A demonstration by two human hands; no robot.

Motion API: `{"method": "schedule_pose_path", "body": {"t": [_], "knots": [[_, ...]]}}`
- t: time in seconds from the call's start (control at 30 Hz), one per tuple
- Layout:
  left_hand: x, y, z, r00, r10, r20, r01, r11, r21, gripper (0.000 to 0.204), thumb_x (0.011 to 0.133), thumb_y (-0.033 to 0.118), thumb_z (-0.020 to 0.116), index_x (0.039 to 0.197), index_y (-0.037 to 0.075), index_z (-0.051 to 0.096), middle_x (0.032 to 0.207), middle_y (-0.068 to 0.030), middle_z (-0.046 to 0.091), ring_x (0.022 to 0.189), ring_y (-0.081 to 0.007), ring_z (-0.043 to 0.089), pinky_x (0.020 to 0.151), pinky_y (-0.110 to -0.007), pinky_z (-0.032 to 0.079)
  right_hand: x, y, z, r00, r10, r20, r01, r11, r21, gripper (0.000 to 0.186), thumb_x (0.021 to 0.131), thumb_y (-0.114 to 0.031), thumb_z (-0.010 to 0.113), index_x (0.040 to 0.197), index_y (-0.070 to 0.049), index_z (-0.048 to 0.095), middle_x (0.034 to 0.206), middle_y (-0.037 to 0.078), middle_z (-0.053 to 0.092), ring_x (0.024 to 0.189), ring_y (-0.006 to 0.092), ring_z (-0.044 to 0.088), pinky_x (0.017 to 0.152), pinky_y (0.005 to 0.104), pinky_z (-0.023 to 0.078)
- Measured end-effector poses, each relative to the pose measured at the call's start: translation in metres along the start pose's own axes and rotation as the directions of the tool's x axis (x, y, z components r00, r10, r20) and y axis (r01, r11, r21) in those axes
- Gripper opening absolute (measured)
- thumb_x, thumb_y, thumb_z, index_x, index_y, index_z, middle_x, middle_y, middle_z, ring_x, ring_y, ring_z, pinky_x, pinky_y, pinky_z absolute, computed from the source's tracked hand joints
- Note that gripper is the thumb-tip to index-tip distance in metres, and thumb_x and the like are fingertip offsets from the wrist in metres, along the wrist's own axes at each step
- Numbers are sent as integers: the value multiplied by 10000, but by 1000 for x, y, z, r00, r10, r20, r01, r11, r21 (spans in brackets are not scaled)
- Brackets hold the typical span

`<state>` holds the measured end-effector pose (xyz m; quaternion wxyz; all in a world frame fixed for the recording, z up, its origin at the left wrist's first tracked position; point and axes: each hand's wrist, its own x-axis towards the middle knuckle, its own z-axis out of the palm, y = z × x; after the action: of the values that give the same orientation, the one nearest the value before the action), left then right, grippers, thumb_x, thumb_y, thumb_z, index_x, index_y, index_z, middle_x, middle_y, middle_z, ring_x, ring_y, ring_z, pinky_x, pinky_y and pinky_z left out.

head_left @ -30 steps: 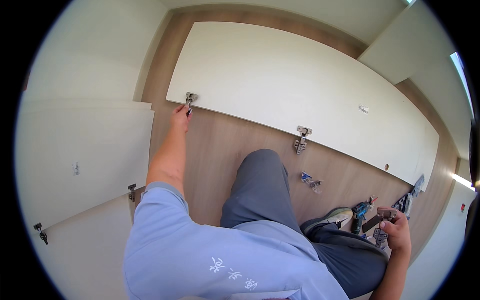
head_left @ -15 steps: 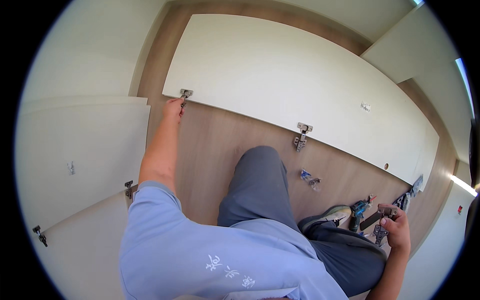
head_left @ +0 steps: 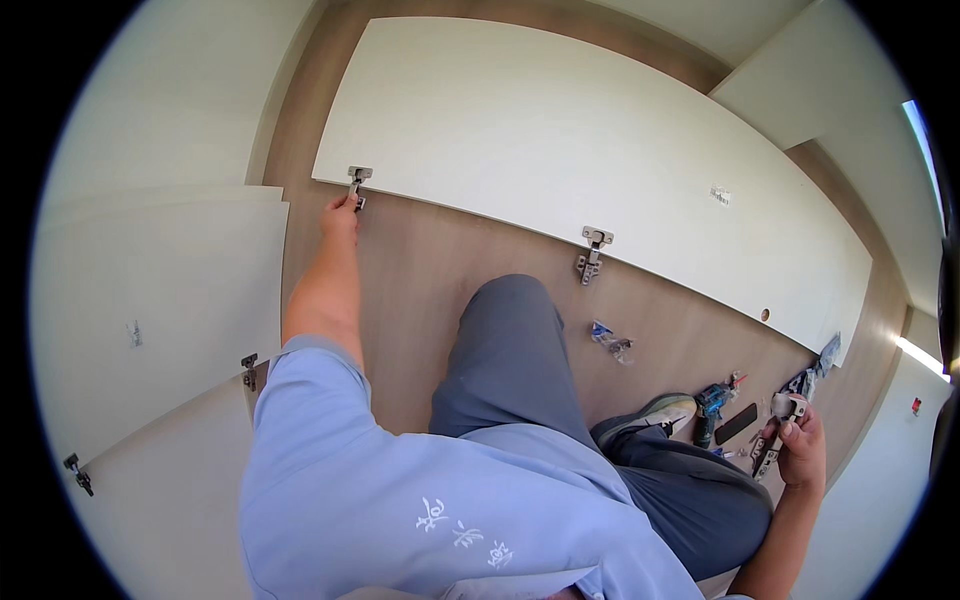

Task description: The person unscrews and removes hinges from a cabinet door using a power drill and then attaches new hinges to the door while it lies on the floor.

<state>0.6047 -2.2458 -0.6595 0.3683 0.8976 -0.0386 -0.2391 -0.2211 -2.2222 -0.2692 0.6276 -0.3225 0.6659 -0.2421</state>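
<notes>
A long white door panel (head_left: pixel 590 130) lies on the wood-grain floor in front of me. At its near left corner a metal cabinet hinge (head_left: pixel 359 176) sits at the panel's edge, and my left hand (head_left: pixel 340 217) has its fingers closed on the hinge's arm. A second hinge (head_left: pixel 592 252) sits at the same edge, near the middle, with its arm sticking out toward me. Off to the right, beside my thigh, my right hand (head_left: pixel 802 455) is closed round a loose hinge (head_left: pixel 768 452), whose round cup (head_left: pixel 782 405) faces up.
Near my shoe (head_left: pixel 655 415) lie a teal cordless drill (head_left: pixel 710 408) and a dark flat bar (head_left: pixel 737 424). A small clear and blue plastic packet (head_left: pixel 612 342) rests on the floor. Crumpled plastic (head_left: pixel 828 355) touches the panel's right end. White panels with hinges (head_left: pixel 249 372) stand left.
The loose hinge in my right hand has been turned, so its cup now shows. My left hand still grips the corner hinge. The whole view has shifted slightly.
</notes>
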Motion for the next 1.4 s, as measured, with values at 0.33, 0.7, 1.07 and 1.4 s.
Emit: {"method": "schedule_pose_path", "body": {"t": [0.33,0.7,1.07,1.4], "knots": [[-38,35,26,961,-198,-193,265,857,441,722,1014,538,572,1387,-66,445,1250,-165,677,1040,-293,676,885,-473,542,21,59,-53,994,62,90,-81,973,215,399,1006,-364,690,1193,-20,615,880,56,677,857,198,682,806,313,541],[-351,10,-7,469,186,864,-778,550,304,715,1052,386,577,1576,-38,338,1585,-275,413,1417,-393,470,1172,-464,382,197,235,-96,986,132,-106,-91,941,325,256,960,-173,750,1196,-81,710,924,-15,693,733,83,618,633,269,510],[-483,57,1,546,50,836,-836,-22,548,1049,927,479,706,1645,-1,110,1659,-354,165,1517,-512,263,1241,-507,298,282,250,-170,872,250,-422,-83,923,376,323,904,-323,837,1121,-136,688,938,-22,694,795,111,637,677,331,497],[-462,53,20,599,48,799,-798,-49,601,1078,911,524,707,1641,-1,112,1638,-376,192,1497,-524,299,1232,-505,315,286,263,-159,849,336,-408,-102,862,497,483,856,-357,883,1144,-66,626,935,24,710,778,127,646,613,309,513]]}}
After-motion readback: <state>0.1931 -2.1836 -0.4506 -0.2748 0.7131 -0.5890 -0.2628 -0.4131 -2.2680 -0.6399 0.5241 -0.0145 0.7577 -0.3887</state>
